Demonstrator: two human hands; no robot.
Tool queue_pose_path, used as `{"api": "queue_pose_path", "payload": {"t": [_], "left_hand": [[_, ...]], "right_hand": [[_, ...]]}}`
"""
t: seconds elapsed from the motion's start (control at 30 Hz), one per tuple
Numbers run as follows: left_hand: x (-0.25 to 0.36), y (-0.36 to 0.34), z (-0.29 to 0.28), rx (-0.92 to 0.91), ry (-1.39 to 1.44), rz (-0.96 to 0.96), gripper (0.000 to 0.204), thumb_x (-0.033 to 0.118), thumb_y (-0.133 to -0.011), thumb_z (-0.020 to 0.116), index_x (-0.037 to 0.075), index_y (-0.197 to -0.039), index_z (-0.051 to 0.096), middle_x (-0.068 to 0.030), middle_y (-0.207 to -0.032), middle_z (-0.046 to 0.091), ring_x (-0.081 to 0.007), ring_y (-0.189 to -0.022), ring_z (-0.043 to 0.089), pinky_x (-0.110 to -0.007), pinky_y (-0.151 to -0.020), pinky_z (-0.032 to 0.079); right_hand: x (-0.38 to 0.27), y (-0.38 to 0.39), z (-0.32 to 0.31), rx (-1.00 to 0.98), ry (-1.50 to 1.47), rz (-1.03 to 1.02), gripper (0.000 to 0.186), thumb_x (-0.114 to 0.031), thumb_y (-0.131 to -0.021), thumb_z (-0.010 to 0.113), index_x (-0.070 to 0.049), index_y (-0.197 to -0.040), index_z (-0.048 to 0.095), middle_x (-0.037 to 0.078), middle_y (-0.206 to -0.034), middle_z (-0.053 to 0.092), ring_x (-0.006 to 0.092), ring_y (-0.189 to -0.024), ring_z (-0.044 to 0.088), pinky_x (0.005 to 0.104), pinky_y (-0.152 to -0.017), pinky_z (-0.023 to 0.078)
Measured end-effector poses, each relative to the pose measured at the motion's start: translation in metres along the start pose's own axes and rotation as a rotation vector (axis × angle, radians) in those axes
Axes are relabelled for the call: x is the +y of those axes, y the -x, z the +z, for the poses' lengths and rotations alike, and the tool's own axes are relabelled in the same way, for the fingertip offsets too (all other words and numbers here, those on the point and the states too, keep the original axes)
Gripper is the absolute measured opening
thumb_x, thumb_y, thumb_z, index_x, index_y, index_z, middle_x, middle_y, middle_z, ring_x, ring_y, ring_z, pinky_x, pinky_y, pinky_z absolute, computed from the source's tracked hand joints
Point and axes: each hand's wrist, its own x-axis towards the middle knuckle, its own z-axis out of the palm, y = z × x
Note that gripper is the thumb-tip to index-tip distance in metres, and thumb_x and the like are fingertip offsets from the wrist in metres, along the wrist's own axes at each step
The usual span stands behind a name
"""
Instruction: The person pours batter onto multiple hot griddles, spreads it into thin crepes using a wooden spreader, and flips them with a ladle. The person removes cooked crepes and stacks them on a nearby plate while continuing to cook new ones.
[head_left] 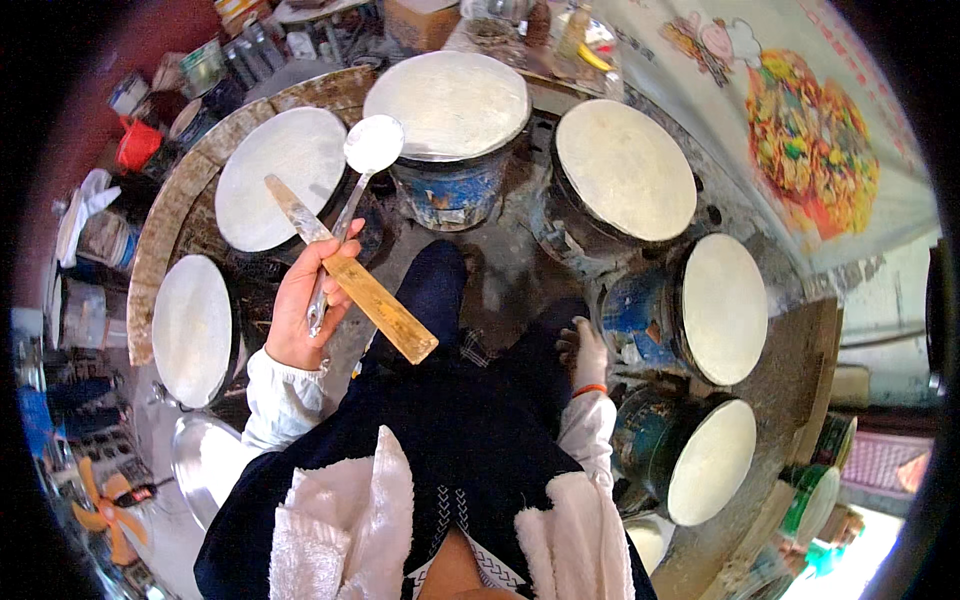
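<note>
My left hand (pixel 300 310) is closed around a wooden spatula (pixel 380 308) and a metal ladle (pixel 347 215) together. The spatula is long and flat, its far end smeared pale. White batter or a white coating covers the ladle's bowl, which hangs near the rim of the middle griddle (pixel 447 105). Low by my right knee, my right hand (pixel 588 350), floury and with an orange band at the wrist, has its fingers loosely apart and nothing visible in them. The nearest round griddle (pixel 725 310) to it is also covered in a smooth white layer.
Several white-topped round griddles on dark and blue stoves ring me, including ones at the left (pixel 193 330) and right (pixel 712 462). A curved ledge (pixel 150 270) runs behind them. A metal lid or basin (pixel 200 460) lies lower left, near an orange-bladed fan (pixel 105 510).
</note>
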Motion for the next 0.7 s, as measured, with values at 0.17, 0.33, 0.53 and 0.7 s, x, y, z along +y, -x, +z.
{"api": "queue_pose_path", "payload": {"t": [0.17, 0.33, 0.53, 0.7], "left_hand": [[0.008, 0.013, -0.031, 0.077, 0.040, 0.127, 0.040, 0.012, -0.100, 0.051, -0.004, -0.137, 0.046, -0.0071, -0.091, 0.064, -0.0097, -0.049, 0.049, -0.022, -0.043, 0.044], [0.014, 0.021, -0.052, 0.146, 0.021, 0.236, 0.041, 0.012, -0.101, 0.050, -0.004, -0.138, 0.044, -0.0059, -0.088, 0.060, -0.0087, -0.049, 0.048, -0.020, -0.043, 0.043], [0.018, 0.026, -0.060, 0.298, 0.007, 0.356, 0.041, 0.012, -0.101, 0.048, -0.004, -0.139, 0.045, -0.0035, -0.081, 0.058, -0.0065, -0.047, 0.047, -0.019, -0.040, 0.043], [0.029, 0.014, -0.062, 0.363, 0.086, 0.368, 0.046, 0.011, -0.102, 0.046, -0.003, -0.145, 0.039, -0.0008, -0.075, 0.055, -0.0047, -0.045, 0.044, -0.018, -0.038, 0.042]], "right_hand": [[0.007, -0.015, 0.062, -0.250, 0.166, 0.068, 0.034, -0.037, -0.100, 0.058, -0.013, -0.123, 0.062, 0.009, -0.091, 0.069, 0.0208, -0.067, 0.066, 0.0317, -0.051, 0.049], [0.012, -0.058, 0.094, -0.286, 0.366, 0.039, 0.039, -0.032, -0.099, 0.061, -0.004, -0.126, 0.065, 0.011, -0.106, 0.072, 0.0208, -0.089, 0.069, 0.0322, -0.076, 0.053], [-0.049, -0.084, 0.207, -0.445, 0.617, -0.427, 0.044, -0.029, -0.096, 0.063, 0.003, -0.126, 0.065, 0.014, -0.119, 0.071, 0.0209, -0.108, 0.066, 0.0321, -0.094, 0.049], [-0.108, -0.104, 0.317, -0.356, 0.761, -0.869, 0.043, -0.027, -0.088, 0.068, -0.005, -0.125, 0.066, 0.015, -0.118, 0.070, 0.0329, -0.110, 0.065, 0.0390, -0.100, 0.047]]}}
